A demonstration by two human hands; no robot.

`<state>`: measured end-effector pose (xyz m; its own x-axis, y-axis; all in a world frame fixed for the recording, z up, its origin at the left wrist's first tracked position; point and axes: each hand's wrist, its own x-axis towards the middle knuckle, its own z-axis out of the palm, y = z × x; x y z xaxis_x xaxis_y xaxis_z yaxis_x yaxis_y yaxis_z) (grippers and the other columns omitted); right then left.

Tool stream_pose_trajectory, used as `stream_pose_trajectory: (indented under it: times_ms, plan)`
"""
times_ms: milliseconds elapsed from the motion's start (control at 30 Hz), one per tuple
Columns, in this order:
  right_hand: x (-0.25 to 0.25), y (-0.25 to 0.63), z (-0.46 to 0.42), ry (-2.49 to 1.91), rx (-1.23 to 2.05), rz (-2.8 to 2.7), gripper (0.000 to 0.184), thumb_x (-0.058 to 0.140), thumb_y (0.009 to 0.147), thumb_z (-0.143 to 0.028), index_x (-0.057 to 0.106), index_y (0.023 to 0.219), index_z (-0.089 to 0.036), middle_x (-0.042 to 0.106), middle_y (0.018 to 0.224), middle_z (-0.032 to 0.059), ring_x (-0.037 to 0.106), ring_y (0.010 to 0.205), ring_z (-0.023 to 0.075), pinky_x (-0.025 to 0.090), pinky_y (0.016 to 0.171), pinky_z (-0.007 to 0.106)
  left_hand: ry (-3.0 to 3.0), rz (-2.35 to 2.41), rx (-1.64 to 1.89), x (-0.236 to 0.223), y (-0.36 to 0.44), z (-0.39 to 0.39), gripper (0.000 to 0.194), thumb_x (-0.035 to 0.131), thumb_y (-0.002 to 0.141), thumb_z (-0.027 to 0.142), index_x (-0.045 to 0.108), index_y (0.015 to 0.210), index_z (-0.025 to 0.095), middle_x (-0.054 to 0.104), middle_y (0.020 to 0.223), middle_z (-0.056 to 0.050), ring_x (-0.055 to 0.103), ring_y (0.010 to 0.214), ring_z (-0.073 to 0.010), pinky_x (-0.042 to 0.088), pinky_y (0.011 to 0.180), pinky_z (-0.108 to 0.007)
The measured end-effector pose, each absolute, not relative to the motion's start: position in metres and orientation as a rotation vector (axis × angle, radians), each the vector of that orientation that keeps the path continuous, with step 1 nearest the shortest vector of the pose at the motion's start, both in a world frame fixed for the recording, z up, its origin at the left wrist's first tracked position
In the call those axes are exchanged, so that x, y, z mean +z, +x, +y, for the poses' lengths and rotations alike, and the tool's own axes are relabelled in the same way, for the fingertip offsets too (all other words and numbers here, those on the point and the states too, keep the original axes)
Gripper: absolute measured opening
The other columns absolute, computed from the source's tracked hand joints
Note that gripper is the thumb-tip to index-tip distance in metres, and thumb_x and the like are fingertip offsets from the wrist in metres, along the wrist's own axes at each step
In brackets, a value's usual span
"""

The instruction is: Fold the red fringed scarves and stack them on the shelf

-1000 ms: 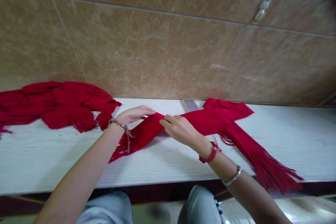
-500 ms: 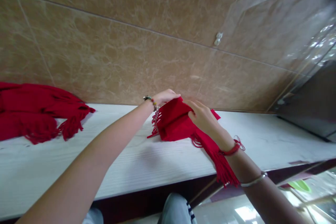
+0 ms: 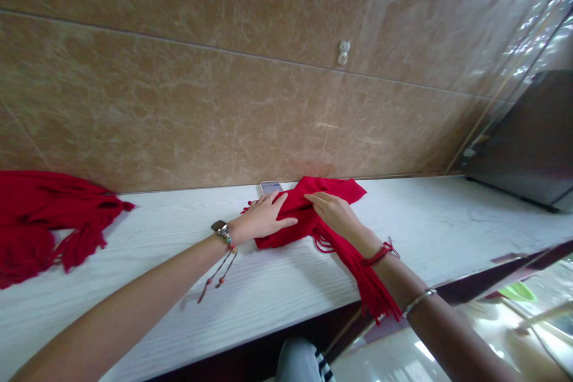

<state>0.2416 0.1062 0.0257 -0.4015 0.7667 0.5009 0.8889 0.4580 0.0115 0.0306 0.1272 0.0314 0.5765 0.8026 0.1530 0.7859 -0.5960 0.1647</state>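
A red fringed scarf lies folded on the white wooden shelf near the wall. My left hand rests flat on its left part, fingers stretched out. On the scarf's middle lies my right hand, also flat with fingers extended. One fringed end of the scarf trails under my right wrist and hangs over the shelf's front edge. Both wrists carry bracelets.
A heap of more red fringed scarves lies at the far left of the shelf. A phone lies against the brown tiled wall behind the scarf. A dark appliance stands at the right end.
The scarf, stretched out a second ago, has been folded over to the right into a compact bundle. Both hands have gone from pinching it to pressing flat on it. The view swung right.
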Motion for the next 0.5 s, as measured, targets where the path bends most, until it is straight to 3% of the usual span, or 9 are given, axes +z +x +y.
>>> stream_pose_trajectory:
  times_ms: [167, 300, 400, 500]
  plan:
    - [0.021, 0.241, 0.114, -1.338, -0.357, -2.272, 0.040, 0.040, 0.081, -0.006, 0.057, 0.116, -0.017, 0.058, 0.119, 0.0092, 0.057, 0.102, 0.0180, 0.046, 0.087, 0.029, 2.873, 1.344, 0.255, 0.046, 0.028, 0.133, 0.051, 0.050, 0.082, 0.035, 0.041, 0.129, 0.018, 0.037, 0.137, -0.014, 0.042, 0.119, -0.0283, 0.034, 0.094, -0.035]
    - [0.016, 0.241, 0.116, -1.306, -0.379, -2.351, 0.037, 0.044, 0.081, -0.008, 0.058, 0.114, -0.015, 0.056, 0.123, 0.0109, 0.054, 0.108, 0.0200, 0.044, 0.091, 0.032, 3.038, 1.354, 0.171, 0.048, 0.034, 0.124, 0.035, 0.037, 0.084, 0.009, 0.050, 0.116, 0.011, 0.055, 0.117, -0.016, 0.055, 0.101, -0.0252, 0.042, 0.082, -0.033]
    - [0.020, 0.239, 0.112, -1.293, -0.402, -2.338, 0.030, 0.042, 0.086, -0.012, 0.060, 0.110, -0.014, 0.060, 0.117, 0.0118, 0.056, 0.106, 0.0199, 0.044, 0.091, 0.033, 3.131, 1.363, 0.192, 0.047, 0.039, 0.121, 0.037, 0.029, 0.084, 0.002, 0.050, 0.114, 0.007, 0.057, 0.110, -0.019, 0.055, 0.099, -0.0276, 0.043, 0.078, -0.037]
    - [0.026, 0.236, 0.103, -1.270, -0.409, -2.318, 0.031, 0.036, 0.090, -0.016, 0.059, 0.109, -0.010, 0.062, 0.112, 0.0125, 0.058, 0.102, 0.0187, 0.045, 0.089, 0.030, 3.174, 1.310, 0.241, 0.045, 0.042, 0.126, 0.042, 0.029, 0.083, 0.001, 0.041, 0.124, 0.001, 0.051, 0.117, -0.024, 0.049, 0.108, -0.0323, 0.041, 0.081, -0.042]
